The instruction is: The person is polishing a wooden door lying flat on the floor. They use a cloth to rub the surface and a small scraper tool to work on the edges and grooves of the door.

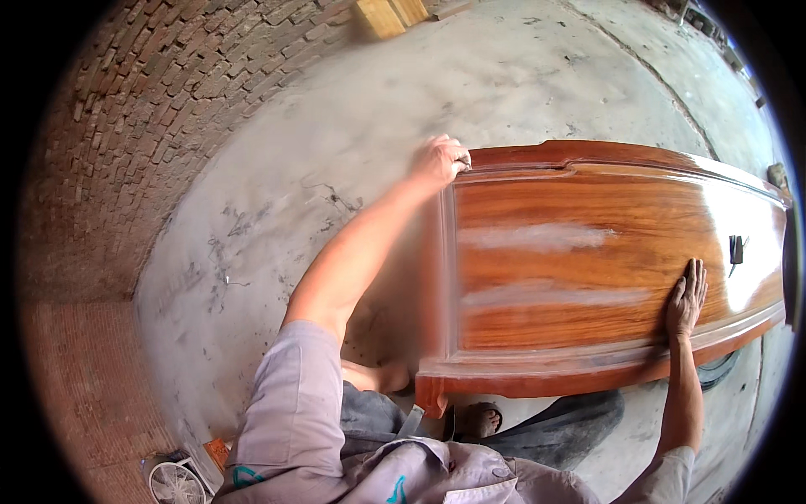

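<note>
A glossy reddish-brown wooden panel with a raised moulded frame lies flat before me. Two dull whitish streaks run along its inner face. At its far left corner is my left hand, the fingers curled closed against the frame's edge. Whatever they may pinch is hidden; a small dark patch shows at the fingertips. My right hand rests flat on the polished face, fingers stretched out, holding nothing. A small black object lies on the panel just beyond it, in a bright reflection.
Grey concrete floor with dark stains surrounds the panel. A brick wall rises on the left. Yellowish wooden blocks stand at the far side. A white round fan-like object sits at the lower left. My legs are beneath the near edge.
</note>
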The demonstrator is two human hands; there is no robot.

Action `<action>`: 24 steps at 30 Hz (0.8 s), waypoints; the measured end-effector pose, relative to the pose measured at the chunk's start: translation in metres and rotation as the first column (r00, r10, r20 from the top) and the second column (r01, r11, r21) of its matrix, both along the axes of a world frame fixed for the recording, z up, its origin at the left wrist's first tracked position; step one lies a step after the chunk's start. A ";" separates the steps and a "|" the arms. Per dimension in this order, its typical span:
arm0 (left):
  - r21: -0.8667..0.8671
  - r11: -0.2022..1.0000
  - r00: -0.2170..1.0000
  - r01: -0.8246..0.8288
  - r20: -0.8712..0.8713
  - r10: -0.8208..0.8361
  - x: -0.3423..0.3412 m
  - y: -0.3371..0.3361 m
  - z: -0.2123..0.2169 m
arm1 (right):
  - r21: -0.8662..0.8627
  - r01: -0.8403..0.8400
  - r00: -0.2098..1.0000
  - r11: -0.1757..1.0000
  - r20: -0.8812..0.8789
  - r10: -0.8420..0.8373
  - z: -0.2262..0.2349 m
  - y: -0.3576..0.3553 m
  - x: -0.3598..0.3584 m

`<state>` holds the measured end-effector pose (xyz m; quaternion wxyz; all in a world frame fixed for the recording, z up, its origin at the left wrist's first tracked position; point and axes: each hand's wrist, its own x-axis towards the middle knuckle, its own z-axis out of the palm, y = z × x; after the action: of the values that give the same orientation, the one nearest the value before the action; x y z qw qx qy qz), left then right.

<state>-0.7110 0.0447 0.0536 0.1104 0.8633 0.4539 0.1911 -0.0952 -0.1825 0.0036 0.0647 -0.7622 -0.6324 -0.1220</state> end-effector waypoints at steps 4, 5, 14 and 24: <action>-0.019 1.000 1.000 0.017 0.018 -0.016 -0.033 -0.001 0.000 | 0.001 -0.002 1.000 1.000 -0.030 0.002 0.005 -0.003 -0.005; -0.021 1.000 1.000 0.019 -0.003 -0.019 -0.035 -0.001 0.004 | -0.011 0.021 0.999 1.000 -0.028 -0.021 0.006 -0.001 -0.003; 0.110 0.984 0.978 0.137 0.143 -0.152 0.061 0.015 -0.006 | -0.022 0.037 0.998 0.999 -0.056 -0.038 0.014 -0.004 -0.006; 0.115 0.981 0.972 0.155 0.161 -0.172 0.171 0.038 -0.020 | -0.023 0.044 0.992 0.999 -0.118 -0.046 0.021 -0.008 -0.019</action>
<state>-0.5404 0.0830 0.0338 0.1198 0.8829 0.3596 0.2771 -0.1138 -0.1901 0.0249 0.0916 -0.7828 -0.6113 -0.0716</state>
